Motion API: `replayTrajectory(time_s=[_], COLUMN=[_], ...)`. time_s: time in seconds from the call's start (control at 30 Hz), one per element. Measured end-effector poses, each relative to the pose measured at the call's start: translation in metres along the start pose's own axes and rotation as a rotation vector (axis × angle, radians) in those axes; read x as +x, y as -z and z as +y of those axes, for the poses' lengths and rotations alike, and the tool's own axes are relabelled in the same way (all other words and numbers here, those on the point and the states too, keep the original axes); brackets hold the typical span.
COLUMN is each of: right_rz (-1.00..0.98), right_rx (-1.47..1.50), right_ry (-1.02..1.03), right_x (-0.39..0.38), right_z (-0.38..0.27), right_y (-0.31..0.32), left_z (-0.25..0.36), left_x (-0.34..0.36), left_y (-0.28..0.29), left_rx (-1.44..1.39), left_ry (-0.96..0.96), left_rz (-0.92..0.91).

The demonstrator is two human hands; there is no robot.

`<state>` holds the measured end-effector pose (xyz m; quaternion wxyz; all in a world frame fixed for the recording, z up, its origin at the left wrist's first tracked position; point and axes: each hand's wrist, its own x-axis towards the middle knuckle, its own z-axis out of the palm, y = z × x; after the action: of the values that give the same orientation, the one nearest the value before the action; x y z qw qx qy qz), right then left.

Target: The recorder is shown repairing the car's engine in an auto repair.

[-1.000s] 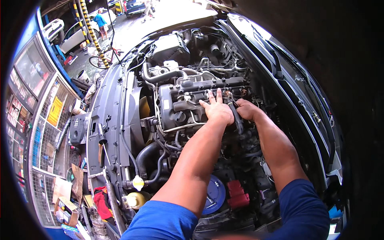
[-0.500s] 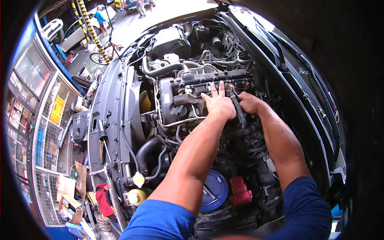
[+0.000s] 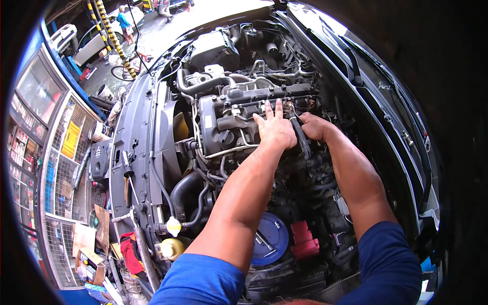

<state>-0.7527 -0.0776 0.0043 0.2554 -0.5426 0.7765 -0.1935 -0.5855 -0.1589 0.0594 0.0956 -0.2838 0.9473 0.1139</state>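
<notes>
White label (image 3: 208, 121) on engine cover (image 3: 231, 123)

The engine cover (image 3: 229, 123) is showing black, the near round tray (image 3: 267, 223) blue, the near boxy cover (image 3: 304, 240) red, the left cloth (image 3: 130, 254) red-and-black, the far-left pole (image 3: 114, 38) yellow-and-black striped.
</notes>
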Motion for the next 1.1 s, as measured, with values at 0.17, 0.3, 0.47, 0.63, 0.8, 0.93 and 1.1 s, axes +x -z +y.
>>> replayTrajectory(time_s=[0.17,0.3,0.47,0.63,0.8,0.93,1.1], right_rz=[0.082,-0.040,-0.081,0.086,0.029,0.077,0.051], right_rx=[-0.015,0.131,0.083,-0.022,0.171,0.117,0.095], right_ry=[0.025,-0.094,-0.060,0.007,-0.037,0.089,0.013], right_x=[-0.001,-0.012,-0.007,-0.001,-0.011,-0.006,-0.003], right_z=[0.025,-0.018,-0.008,0.020,-0.016,0.007,0.011], right_y=[-0.002,0.008,0.007,-0.001,0.001,-0.001,-0.003], left_z=[0.012,0.008,0.002,0.012,0.003,0.006,0.008], left_x=[0.003,0.002,0.000,0.003,0.004,0.003,0.002], left_y=[0.006,0.002,-0.011,-0.002,-0.007,-0.012,0.002], left_rx=[0.001,0.036,-0.044,-0.051,-0.030,-0.061,-0.012], left_ry=[0.013,0.058,-0.007,0.012,0.047,-0.026,0.037], left_rz=[-0.047,-0.042,0.072,0.024,0.016,0.088,-0.021])
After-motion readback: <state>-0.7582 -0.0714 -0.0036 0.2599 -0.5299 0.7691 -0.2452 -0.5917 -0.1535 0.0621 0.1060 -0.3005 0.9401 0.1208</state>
